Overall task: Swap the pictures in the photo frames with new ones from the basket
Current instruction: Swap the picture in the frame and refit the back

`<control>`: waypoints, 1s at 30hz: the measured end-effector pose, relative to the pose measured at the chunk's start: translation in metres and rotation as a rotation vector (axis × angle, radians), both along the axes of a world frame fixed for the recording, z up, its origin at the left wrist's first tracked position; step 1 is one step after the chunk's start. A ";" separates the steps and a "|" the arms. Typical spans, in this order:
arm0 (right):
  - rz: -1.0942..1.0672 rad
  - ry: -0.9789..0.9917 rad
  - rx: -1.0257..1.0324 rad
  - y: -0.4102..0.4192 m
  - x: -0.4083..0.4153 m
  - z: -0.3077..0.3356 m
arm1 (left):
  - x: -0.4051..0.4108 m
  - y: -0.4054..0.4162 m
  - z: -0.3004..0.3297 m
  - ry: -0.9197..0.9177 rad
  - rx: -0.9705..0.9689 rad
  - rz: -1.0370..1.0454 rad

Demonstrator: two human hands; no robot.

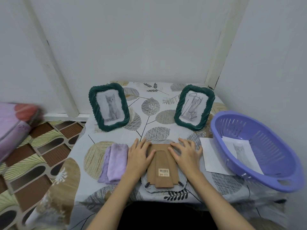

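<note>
Head camera looks down on a photo frame [163, 168] lying face down at the near middle of the leaf-patterned tablecloth [154, 107], its brown backing board [163, 161] turned up and its long axis running from the person toward the wall; the barcode sticker [164, 172] sits toward the near end, and two small black clips [180, 183] show at the near corners. Only the pale scalloped rim of this frame shows around the board, so its front is hidden. Left hand [138, 156] rests flat on the frame's left edge with fingers straight and spread, reaching onto the board; right hand [186, 152] lies on the right edge the same way, fingers splayed and lightly bent, gripping nothing. Just left of the left hand lies a folded lilac cloth [114, 162]. Two green frames stand upright farther back, leaning away: the left green frame [109, 106] shows a grey kitten picture, the right green frame [194, 107] a kitten picture crossed by dark scribbled lines (whether on the glass or the print cannot be told). A purple basket [259, 153] sits at the right, tilted, holding a kitten print [240, 151], with a white sheet [211, 156] partly tucked under its rim.
</note>
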State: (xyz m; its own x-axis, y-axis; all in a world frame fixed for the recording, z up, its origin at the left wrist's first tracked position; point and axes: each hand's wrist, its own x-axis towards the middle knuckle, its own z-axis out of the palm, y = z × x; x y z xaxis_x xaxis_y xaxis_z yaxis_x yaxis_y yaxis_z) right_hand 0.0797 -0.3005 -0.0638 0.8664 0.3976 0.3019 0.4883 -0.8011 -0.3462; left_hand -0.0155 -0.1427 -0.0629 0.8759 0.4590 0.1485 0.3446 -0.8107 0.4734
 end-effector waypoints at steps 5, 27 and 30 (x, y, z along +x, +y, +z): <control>-0.022 0.037 -0.021 -0.004 -0.007 0.011 | -0.004 -0.003 0.007 -0.036 -0.061 0.020; 0.437 0.602 0.561 -0.024 -0.090 0.086 | -0.045 -0.014 0.087 -0.445 -1.367 -0.002; 0.479 0.631 0.587 -0.023 -0.094 0.100 | -0.042 -0.026 0.100 -0.450 -1.447 -0.119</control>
State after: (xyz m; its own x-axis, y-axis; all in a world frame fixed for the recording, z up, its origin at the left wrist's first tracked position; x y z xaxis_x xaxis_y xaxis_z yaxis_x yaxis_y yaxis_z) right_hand -0.0141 -0.3232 0.0358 0.7230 0.6834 0.1013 0.3052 -0.1845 -0.9343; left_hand -0.0577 -0.1682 0.0370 0.9233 0.3716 -0.0971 -0.0726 0.4170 0.9060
